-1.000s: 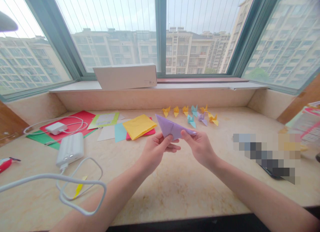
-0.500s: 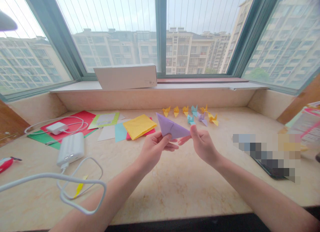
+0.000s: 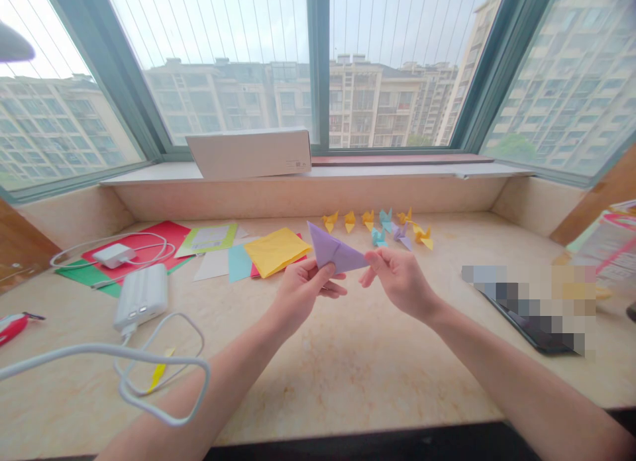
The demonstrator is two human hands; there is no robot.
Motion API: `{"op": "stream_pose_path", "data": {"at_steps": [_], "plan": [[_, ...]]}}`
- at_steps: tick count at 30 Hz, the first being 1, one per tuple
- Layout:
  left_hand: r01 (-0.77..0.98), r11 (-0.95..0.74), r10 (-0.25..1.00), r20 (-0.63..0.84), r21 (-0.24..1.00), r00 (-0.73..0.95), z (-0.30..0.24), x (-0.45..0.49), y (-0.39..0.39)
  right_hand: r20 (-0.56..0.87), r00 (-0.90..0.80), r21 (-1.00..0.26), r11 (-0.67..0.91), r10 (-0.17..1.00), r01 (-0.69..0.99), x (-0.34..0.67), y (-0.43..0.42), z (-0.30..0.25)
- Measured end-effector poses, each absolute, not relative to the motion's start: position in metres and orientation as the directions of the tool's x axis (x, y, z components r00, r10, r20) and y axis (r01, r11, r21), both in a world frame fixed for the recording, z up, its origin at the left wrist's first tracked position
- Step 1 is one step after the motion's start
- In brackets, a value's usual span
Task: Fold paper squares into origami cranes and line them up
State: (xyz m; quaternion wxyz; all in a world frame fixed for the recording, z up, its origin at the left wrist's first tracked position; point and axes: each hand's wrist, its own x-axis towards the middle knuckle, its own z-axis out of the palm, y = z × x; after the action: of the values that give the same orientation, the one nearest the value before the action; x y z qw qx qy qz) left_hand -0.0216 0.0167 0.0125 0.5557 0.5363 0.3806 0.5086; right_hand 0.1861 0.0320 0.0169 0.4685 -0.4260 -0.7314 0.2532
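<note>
A purple sheet of origami paper (image 3: 336, 248), folded into a triangle with a crease across it, is held up above the counter. My left hand (image 3: 309, 281) grips its lower left part, thumb on the front face and fingers behind. With thumb and forefinger my right hand (image 3: 397, 274) pinches the triangle's right corner. Beyond the paper stand several small folded paper birds: a yellow one (image 3: 350, 221), a light blue one (image 3: 378, 237) and a purple one (image 3: 401, 234) among them.
To the left lie a yellow paper packet (image 3: 277, 249), a red sheet (image 3: 163, 239), a white power bank (image 3: 143, 294) and a looping white cable (image 3: 163, 348). A dark phone (image 3: 539, 332), partly blurred out, lies at right. A white box (image 3: 248, 153) sits on the sill.
The purple triangle and both hands have shifted slightly left. My right hand has turned a little, its fingers still pinching the right corner.
</note>
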Motion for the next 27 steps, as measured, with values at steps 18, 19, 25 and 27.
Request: {"op": "stream_pose_path", "data": {"at_steps": [18, 19, 25, 27], "plan": [[-0.033, -0.106, 0.969, 0.111, 0.994, 0.222, 0.0058, -0.0178, 0.0165, 0.227, -0.340, -0.927, 0.310, 0.913, 0.213, 0.1796, 0.0348, 0.0147], [-0.027, -0.104, 0.971, 0.107, 0.994, 0.212, 0.0054, -0.0182, 0.0168, 0.221, -0.350, -0.927, 0.308, 0.911, 0.217, 0.1791, 0.0346, 0.0141], [-0.027, -0.096, 0.966, 0.100, 0.995, 0.237, 0.0071, -0.0188, 0.0165, 0.216, -0.432, -0.921, 0.329, 0.875, 0.207, 0.1785, 0.0323, 0.0117], [-0.043, -0.084, 0.967, 0.092, 0.996, 0.239, 0.0086, -0.0175, 0.0155, 0.215, -0.396, -0.917, 0.324, 0.893, 0.234, 0.1781, 0.0309, 0.0122]]}}
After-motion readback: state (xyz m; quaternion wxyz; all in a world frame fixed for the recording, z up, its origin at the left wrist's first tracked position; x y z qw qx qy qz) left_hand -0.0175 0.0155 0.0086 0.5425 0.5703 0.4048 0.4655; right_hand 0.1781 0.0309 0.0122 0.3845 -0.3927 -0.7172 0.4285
